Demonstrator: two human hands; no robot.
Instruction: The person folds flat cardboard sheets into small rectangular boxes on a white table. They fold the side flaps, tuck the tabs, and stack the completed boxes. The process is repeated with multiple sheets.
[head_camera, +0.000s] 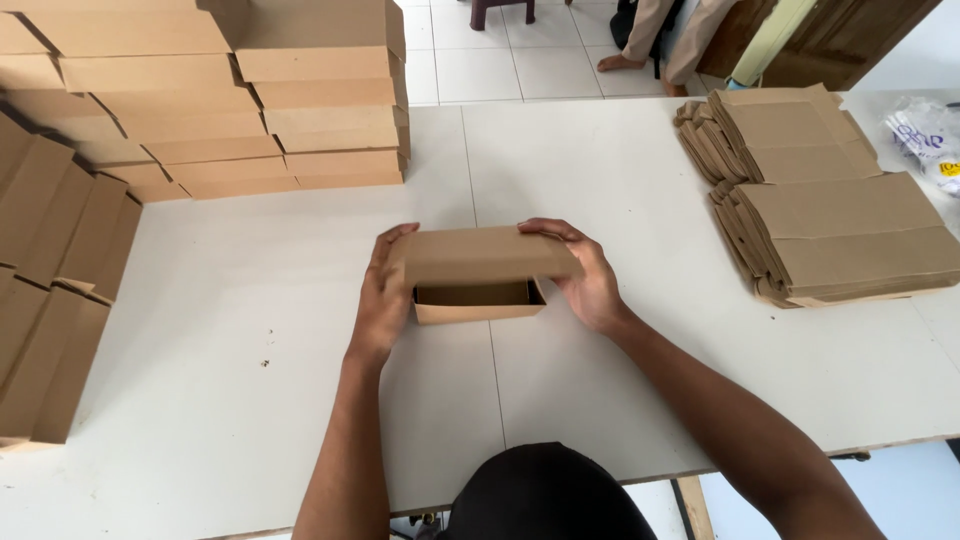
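Cardboard box (480, 285), brown and rectangular, is held at the middle of the white worktop (250, 330), with its lid flap folded partly over the open top so that a dark gap into the inside is seen on the near side. The left hand (385, 295) is wrapped around the box's left end, thumb along the side and fingers curled over the lid's upper corner. The right hand (590, 280) is clasped on the right end, fingers laid across the top edge of the lid. Both hands are closed on the box, which rests on the worktop between them.

At the far left, finished boxes (250, 100) are piled in stacked rows, and more brown boxes (50, 250) are lined along the left edge. To the right, well apart from the hands, two bundles of flat, unfolded cardboard blanks (830, 220) are laid on the worktop. A crumpled plastic bag (925, 135) lies at the far right corner. Beyond the worktop, the bare feet (625, 62) of another person are seen on the tiled floor (520, 70).
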